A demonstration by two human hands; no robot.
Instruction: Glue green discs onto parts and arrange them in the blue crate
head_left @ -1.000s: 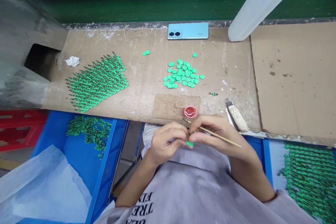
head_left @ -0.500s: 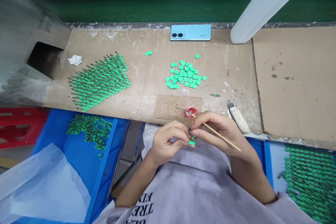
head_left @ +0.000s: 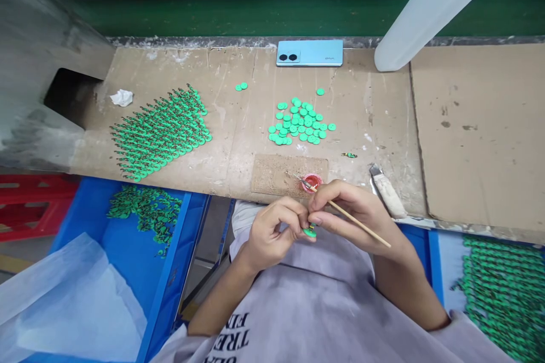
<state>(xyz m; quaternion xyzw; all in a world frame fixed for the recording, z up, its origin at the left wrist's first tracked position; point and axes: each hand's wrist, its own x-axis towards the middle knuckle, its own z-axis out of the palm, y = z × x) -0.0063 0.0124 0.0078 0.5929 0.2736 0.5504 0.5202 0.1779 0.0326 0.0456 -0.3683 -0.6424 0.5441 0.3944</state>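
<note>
Brush (head_left: 360, 224) in right grip (head_left: 361, 207) has shifted across, partly hiding the red cup (head_left: 316, 176); left grip (head_left: 275, 232) pinches green disc (head_left: 310, 233).

Pale lilac-grey shirt (head_left: 327, 312), loose short sleeves (head_left: 470, 332), black capital letters (head_left: 230, 340), bare forearms (head_left: 225, 296)

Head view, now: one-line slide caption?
Left hand holds a green disc; right hand, close beside it, holds a stick; red cup and loose discs beyond.

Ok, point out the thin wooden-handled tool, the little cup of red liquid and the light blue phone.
Wooden-handled tool (head_left: 353, 218): head view, on its handle.
Cup (head_left: 313, 174): head view, on its far rim.
Phone (head_left: 315, 54): head view, on its back.
</note>
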